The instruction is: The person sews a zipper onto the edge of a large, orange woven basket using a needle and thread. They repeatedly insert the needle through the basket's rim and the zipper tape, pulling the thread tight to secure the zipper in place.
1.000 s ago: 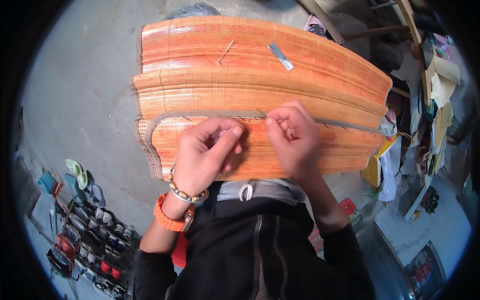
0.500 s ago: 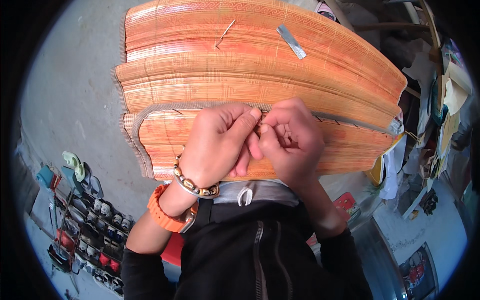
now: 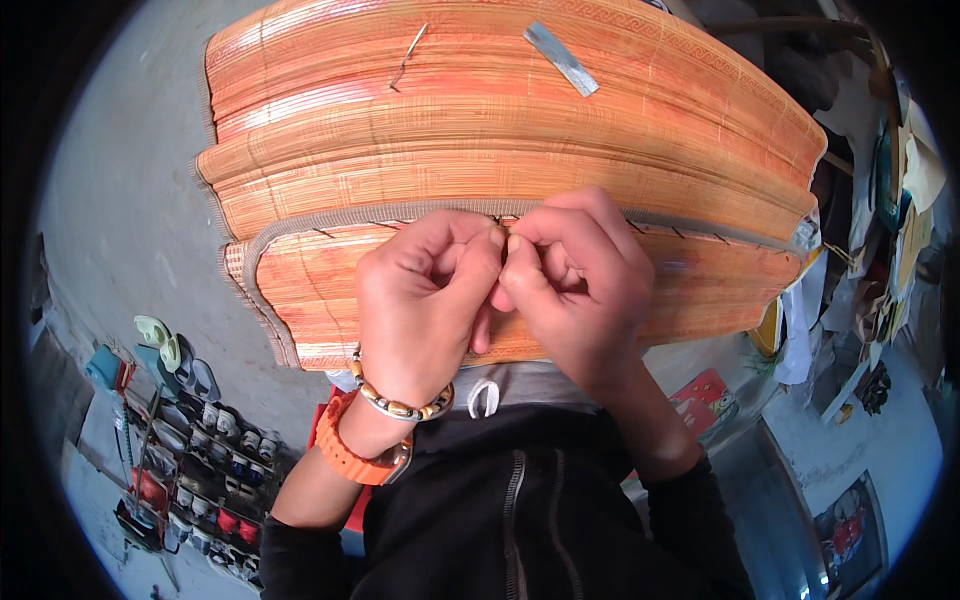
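Note:
An orange woven bamboo mat (image 3: 350, 130) lies folded in front of me, edged in grey-brown cloth binding (image 3: 310, 218). Slanting dark stitches run along that binding on the near fold. At the middle of the seam, the thumb and forefinger of my left hand (image 3: 420, 300) are pinched together. My right hand (image 3: 585, 275) pinches right beside it, the two sets of fingertips almost touching. A bit of dark thread (image 3: 503, 222) shows between them; its ends are hidden. Farther up the mat rest a thin metal hook-like tool (image 3: 408, 58) and a flat grey strip (image 3: 561, 60).
Concrete floor (image 3: 140, 220) stretches to the left of the mat. A rack of shoes (image 3: 225, 480) stands at the lower left, with pale green slippers (image 3: 158, 340) behind it. Papers and bags (image 3: 900, 210) crowd the right side.
The mat and the things on it appear farther left in the view. My hands have moved slightly left along the seam, and their fingertips have come closer together.

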Motion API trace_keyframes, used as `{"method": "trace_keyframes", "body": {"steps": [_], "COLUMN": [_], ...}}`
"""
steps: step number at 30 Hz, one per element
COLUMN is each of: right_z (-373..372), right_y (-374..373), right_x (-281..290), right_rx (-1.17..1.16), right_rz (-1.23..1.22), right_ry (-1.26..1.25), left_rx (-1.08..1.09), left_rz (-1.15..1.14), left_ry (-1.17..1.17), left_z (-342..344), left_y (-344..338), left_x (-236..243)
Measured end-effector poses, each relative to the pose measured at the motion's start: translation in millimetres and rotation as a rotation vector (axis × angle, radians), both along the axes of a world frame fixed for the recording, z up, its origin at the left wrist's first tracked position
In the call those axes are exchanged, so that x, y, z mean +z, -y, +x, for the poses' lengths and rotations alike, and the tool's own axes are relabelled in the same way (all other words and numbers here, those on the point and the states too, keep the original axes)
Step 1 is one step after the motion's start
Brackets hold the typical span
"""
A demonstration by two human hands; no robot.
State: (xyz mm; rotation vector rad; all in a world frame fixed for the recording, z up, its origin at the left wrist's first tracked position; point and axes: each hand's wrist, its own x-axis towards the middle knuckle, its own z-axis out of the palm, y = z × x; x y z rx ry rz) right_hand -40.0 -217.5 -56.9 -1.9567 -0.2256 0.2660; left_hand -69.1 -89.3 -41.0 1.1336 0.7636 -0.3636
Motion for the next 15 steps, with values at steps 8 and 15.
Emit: {"method": "trace_keyframes", "body": {"steps": [8,15], "right_z": [9,9], "right_y": [14,17], "right_x": [8,25], "right_rx": [0.098,-0.078], "right_rz": [0.037,0.117], "right_ry": [-0.141,-0.511], "left_rx": [-0.032,-0.032], "left_rz": [-0.019,-0.020], "left_ry": [-0.008,-0.015], "left_z": [2,2], "left_y": [-3,-3], "left_x": [0,-1]}}
